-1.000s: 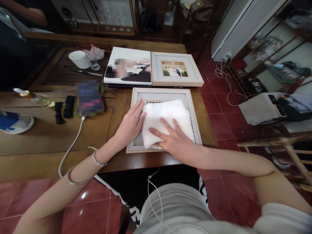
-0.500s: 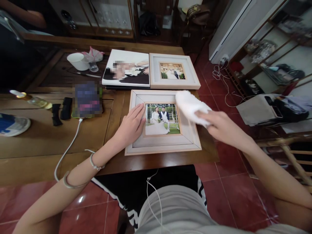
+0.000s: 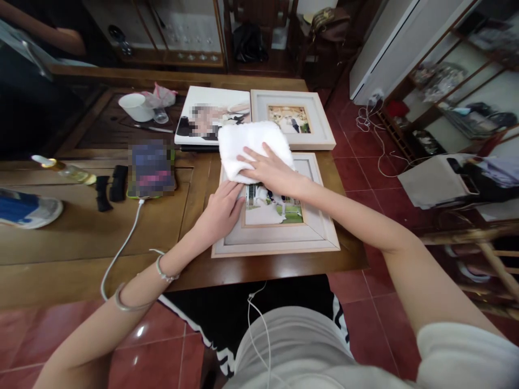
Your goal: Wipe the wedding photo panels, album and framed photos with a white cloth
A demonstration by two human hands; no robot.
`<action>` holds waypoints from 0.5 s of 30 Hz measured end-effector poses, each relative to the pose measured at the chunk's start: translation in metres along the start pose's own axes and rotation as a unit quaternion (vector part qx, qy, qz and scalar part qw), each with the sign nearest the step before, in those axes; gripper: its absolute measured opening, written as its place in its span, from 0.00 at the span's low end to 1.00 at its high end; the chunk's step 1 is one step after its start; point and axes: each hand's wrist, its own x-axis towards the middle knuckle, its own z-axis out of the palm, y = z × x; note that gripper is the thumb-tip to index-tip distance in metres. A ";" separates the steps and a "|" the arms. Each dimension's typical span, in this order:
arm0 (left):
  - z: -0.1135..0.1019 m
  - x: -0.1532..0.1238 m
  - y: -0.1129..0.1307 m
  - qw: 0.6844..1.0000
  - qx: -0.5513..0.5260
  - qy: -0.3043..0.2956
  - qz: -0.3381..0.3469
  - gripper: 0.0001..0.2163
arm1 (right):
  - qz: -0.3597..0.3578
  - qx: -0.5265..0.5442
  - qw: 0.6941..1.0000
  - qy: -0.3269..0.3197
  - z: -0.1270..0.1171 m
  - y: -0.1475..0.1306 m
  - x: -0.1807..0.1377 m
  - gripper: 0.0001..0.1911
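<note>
A light wooden picture frame (image 3: 275, 243) lies flat on the table, with a photo of a couple outdoors (image 3: 273, 212) in its middle. My left hand (image 3: 223, 210) rests on the frame's left border, fingers stretched out. Over the frame's upper left part is a folded white cloth (image 3: 251, 135). My right hand (image 3: 271, 170) presses on this cloth and holds it, fingers spread over the top and thumb near its lower edge. Cloth and hand cover the frame's upper left corner and the top of the photo.
Behind are a second picture frame (image 3: 322, 129) and a white-covered photo panel (image 3: 217, 94). A phone (image 3: 152, 167) with a white cable (image 3: 121, 251), a dropper bottle (image 3: 73, 173) and a paper cup (image 3: 135, 108) are at left. Another person's arm (image 3: 52, 32) shows at top left.
My right hand has swept the white cloth from the frame's upper right side across to its upper left, over the photo's top. My left hand has stayed on the left border.
</note>
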 end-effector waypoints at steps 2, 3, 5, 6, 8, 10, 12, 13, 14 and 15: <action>0.002 0.000 -0.001 1.000 0.000 0.010 0.007 0.21 | 0.015 -0.007 1.000 -0.006 0.000 0.005 -0.017 0.32; 0.003 -0.001 -0.001 1.000 -0.001 0.015 0.010 0.22 | 0.023 -0.011 1.000 -0.008 -0.001 0.009 -0.028 0.33; 0.005 -0.002 -0.002 1.000 -0.002 0.023 0.012 0.23 | 0.042 -0.017 0.999 -0.015 -0.003 0.021 -0.055 0.33; 0.006 -0.002 -0.003 1.000 -0.002 0.026 0.012 0.23 | 0.052 -0.020 0.998 -0.021 -0.004 0.027 -0.068 0.33; 0.007 -0.002 -0.003 0.999 -0.001 0.032 0.010 0.23 | 0.079 -0.022 0.996 -0.037 -0.007 0.038 -0.093 0.34; 0.009 -0.003 -0.003 0.999 0.000 0.044 0.010 0.23 | 0.111 -0.024 0.992 -0.053 -0.011 0.042 -0.112 0.35; 0.010 -0.003 -0.004 0.999 0.002 0.050 0.015 0.24 | 0.130 -0.026 0.989 -0.065 -0.014 0.039 -0.125 0.35; 0.010 -0.003 -0.005 0.999 0.002 0.049 0.018 0.26 | 0.133 -0.027 0.988 -0.070 -0.016 0.033 -0.130 0.34; 0.011 -0.004 -0.006 0.999 0.002 0.047 0.020 0.28 | 0.132 -0.028 0.988 -0.074 -0.018 0.026 -0.134 0.34; 0.011 -0.004 -0.008 0.999 0.000 0.044 0.020 0.30 | 0.129 -0.026 0.988 -0.079 -0.020 0.017 -0.138 0.33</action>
